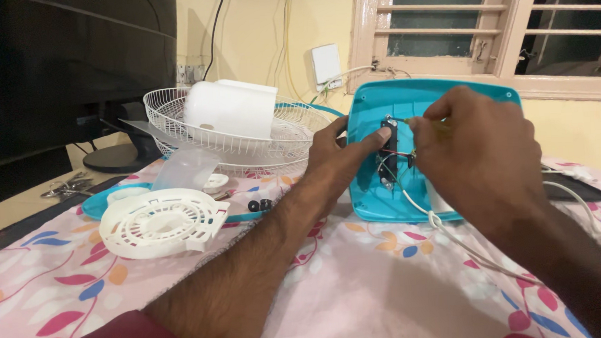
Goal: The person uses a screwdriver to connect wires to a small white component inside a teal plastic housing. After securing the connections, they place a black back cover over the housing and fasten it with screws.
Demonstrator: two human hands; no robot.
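A turquoise plastic fan base [407, 102] stands tilted on edge on the flowered cloth, its hollow underside facing me. Inside it sits a small black switch part [389, 150] with red and black wires. My left hand [338, 161] steadies the base, with a fingertip pressed on the black part. My right hand [481, 154] is closed around a thin screwdriver [399, 121] whose tip meets the top of the black part; its handle is mostly hidden by my fingers. A white cord [455, 235] runs from the base toward me.
A white wire fan guard [244, 148] holds a white motor cover [232, 109] at the back left. A white vented round cover [159, 222], clear fan blades [185, 169] and small black knobs [260, 205] lie nearby. A dark monitor [69, 64] stands far left.
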